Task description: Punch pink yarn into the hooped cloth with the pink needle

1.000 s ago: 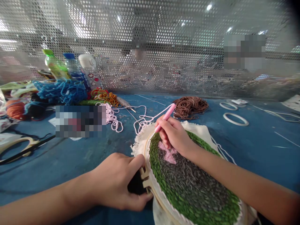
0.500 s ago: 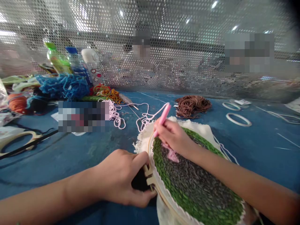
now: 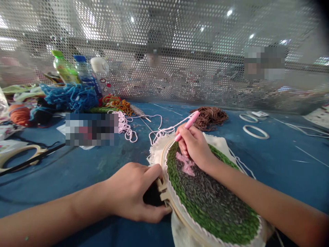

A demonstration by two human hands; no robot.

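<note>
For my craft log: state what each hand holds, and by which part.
The left hand grips the hoop at its clamped edge; the right hand holds the punch needle by its pink handle.

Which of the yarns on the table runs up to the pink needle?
The pale pink yarn: its strand leads from loose loops to the needle in the right hand. The brown pile and blue tangle lie apart.
</note>
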